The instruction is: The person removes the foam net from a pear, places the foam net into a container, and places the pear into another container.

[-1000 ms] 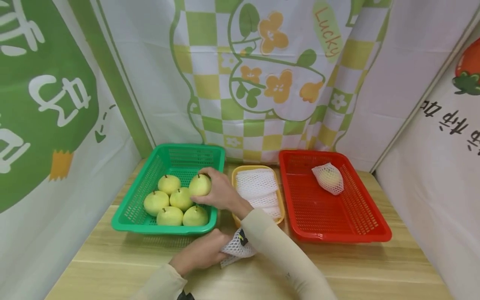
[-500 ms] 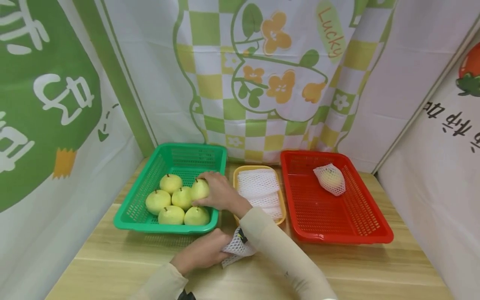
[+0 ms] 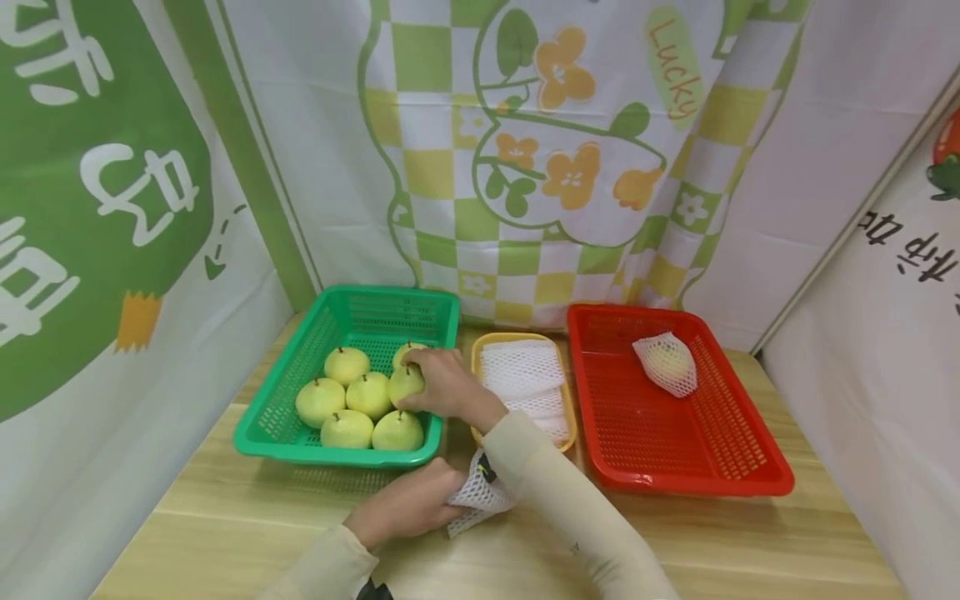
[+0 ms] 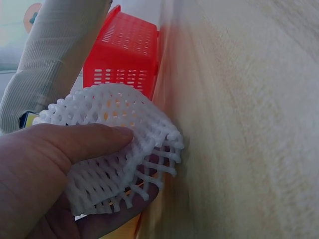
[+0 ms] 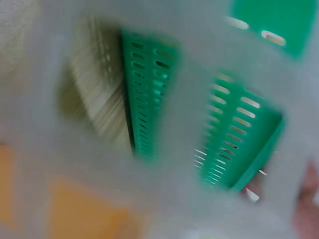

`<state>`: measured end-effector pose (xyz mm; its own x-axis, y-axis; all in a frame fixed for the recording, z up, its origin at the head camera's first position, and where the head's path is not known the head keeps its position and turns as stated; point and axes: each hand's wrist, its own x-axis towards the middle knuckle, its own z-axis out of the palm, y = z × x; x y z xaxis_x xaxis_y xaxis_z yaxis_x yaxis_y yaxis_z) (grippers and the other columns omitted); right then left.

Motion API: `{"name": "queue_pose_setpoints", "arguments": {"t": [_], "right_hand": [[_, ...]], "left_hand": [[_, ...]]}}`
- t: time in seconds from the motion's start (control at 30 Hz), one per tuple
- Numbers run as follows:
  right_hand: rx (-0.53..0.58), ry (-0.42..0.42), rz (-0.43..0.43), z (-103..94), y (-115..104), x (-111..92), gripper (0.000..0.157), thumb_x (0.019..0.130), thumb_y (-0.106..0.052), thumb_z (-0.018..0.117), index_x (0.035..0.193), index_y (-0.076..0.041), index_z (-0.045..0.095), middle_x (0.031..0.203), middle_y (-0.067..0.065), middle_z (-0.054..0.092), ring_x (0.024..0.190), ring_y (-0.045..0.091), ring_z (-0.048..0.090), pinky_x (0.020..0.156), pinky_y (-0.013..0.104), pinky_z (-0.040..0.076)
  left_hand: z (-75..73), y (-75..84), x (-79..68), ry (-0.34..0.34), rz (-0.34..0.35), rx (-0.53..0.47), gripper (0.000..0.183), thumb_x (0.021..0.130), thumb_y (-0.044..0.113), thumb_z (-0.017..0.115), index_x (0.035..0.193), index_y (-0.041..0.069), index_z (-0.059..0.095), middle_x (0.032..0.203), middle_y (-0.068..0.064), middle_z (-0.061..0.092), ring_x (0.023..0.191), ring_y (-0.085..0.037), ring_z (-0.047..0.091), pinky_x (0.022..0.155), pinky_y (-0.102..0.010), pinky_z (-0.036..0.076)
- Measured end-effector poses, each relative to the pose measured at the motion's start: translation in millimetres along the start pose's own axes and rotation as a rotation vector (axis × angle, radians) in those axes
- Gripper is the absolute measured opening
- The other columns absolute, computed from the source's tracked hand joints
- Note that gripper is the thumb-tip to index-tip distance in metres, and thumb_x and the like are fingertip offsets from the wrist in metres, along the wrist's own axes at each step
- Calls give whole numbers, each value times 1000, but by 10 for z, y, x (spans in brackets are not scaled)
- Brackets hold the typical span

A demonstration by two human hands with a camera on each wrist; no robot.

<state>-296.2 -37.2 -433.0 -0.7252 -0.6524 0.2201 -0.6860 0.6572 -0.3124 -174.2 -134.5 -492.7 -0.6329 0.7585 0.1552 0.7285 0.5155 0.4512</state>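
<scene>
In the head view my right hand (image 3: 450, 385) reaches into the green basket (image 3: 258, 446). Its thumb and fingers grip a yellow-green pear (image 3: 403, 387) at the basket's right side. Several other pears (image 3: 347, 429) sit around it, one (image 3: 405, 353) just behind the fingers. Below the basket, my left hand (image 3: 411, 502) holds a white foam net sleeve (image 3: 480, 493). The left wrist view shows the thumb lying over the net sleeve (image 4: 124, 149), its cut mesh end facing out. Blurred pale bands close to the lens cover much of the right wrist view, with green basket wall (image 5: 234, 129) between them.
A yellow tray (image 3: 572, 417) with stacked white foam nets (image 3: 521, 367) stands between the baskets. To the right is a red basket (image 3: 675, 483) containing one netted pear (image 3: 667, 364). Printed curtains (image 3: 525, 208) rise behind the wooden table (image 3: 300, 533).
The right hand and its pear have come down and slightly toward me among the others, and a pear behind now shows. The left hand keeps the net sleeve in place. The head view has shifted slightly.
</scene>
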Motion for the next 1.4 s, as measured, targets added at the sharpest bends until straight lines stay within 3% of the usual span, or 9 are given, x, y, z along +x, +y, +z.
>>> {"name": "queue_pose_setpoints", "arguments": {"t": [0.27,0.5,0.67,0.8,0.9,1.0,1.13,1.23,1.4], "right_hand": [[-83,-46,61,-12,-17,23,63,88,-53,84,135,-14,72,141,4,68,131,24,63,112,45,47],[-105,-98,41,-58,-23,94,60,85,-46,88,132,-11,75,128,3,77,115,22,72,100,35,58],[-115,-139,56,-83,-23,113,54,87,-40,86,131,-11,75,126,3,78,106,16,73,90,28,59],[-146,-137,49,-85,-36,119,40,89,-42,84,113,-10,81,105,2,81,90,15,70,82,30,58],[-172,-150,30,-73,-16,116,37,93,-45,80,107,-11,79,101,2,78,91,18,71,85,33,59],[-124,-186,12,-80,43,86,49,99,-45,73,131,-8,72,123,3,77,112,20,71,102,34,57],[27,-226,19,-184,110,-10,68,105,-43,65,158,-5,47,157,11,57,147,26,53,123,39,44],[60,-202,14,-335,97,-109,68,106,-42,63,159,-5,45,163,14,49,153,29,45,127,41,40],[13,-146,1,-671,-7,-376,65,105,-40,65,156,-3,49,159,14,53,149,29,51,124,42,44]], "left_hand": [[-16,21,3,-6,-3,-8,6,99,14,72,97,13,78,87,6,77,75,8,61,68,-11,53],[-20,23,6,-24,-35,0,7,99,16,73,102,11,77,88,4,77,77,7,63,68,-12,54],[-14,24,14,-31,-56,17,8,99,17,74,99,9,76,84,4,75,73,8,59,65,-13,52],[-8,27,17,-28,-67,31,9,98,17,75,95,8,75,80,5,72,70,7,55,62,-14,50],[3,27,18,-27,-66,32,10,98,17,75,94,8,74,79,5,72,69,7,55,61,-14,50],[24,25,30,-30,-46,6,9,99,17,74,94,9,75,81,5,73,70,7,57,63,-13,51],[45,10,41,-30,-17,-34,8,101,17,72,94,13,75,84,7,75,74,9,60,67,-12,53],[32,-10,30,-25,-21,-41,7,100,17,72,94,15,75,86,8,76,77,8,62,70,-13,55],[-7,-44,19,-25,-20,-40,6,101,16,70,102,15,76,95,7,77,84,6,66,76,-18,59]]}}
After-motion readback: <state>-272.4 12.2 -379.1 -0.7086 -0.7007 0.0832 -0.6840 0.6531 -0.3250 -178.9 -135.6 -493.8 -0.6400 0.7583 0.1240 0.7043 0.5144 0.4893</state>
